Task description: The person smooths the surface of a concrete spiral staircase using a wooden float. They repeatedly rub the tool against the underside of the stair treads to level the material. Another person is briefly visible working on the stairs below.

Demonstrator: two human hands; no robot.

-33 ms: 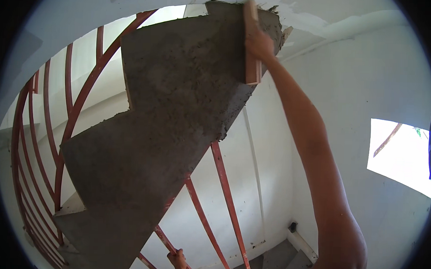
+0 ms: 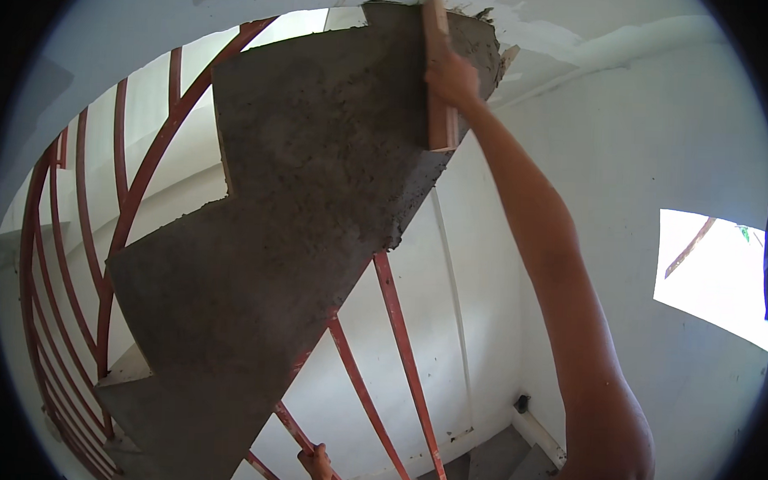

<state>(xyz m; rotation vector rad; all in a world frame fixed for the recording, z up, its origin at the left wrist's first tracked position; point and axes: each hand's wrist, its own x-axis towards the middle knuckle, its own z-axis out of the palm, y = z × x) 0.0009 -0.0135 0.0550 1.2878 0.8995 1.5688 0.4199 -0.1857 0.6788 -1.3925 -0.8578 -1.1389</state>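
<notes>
High up, my right hand [image 2: 454, 77] is closed round a long wooden float [image 2: 441, 123]. The float stands nearly upright in the picture, its face against the upper right part of a grey, wet-looking cement stair side [image 2: 294, 144]. The cement is smoother toward the lower left, with rough, crumbly patches in the middle and along the right edge. At the bottom of the view, my left hand [image 2: 315, 468] grips a red metal railing bar [image 2: 289, 423]. Part of that hand is cut off by the lower edge.
Curved red railings [image 2: 145, 181] run along the left. Red bars [image 2: 395, 342] slope down below the cement. A white wall [image 2: 624, 155] with a bright opening [image 2: 708, 272] stands at right. Grey steps [image 2: 499, 464] and a pipe [image 2: 539, 440] lie lower down.
My right hand and the float have shifted slightly left across the cement. My left hand stays on the railing bar.
</notes>
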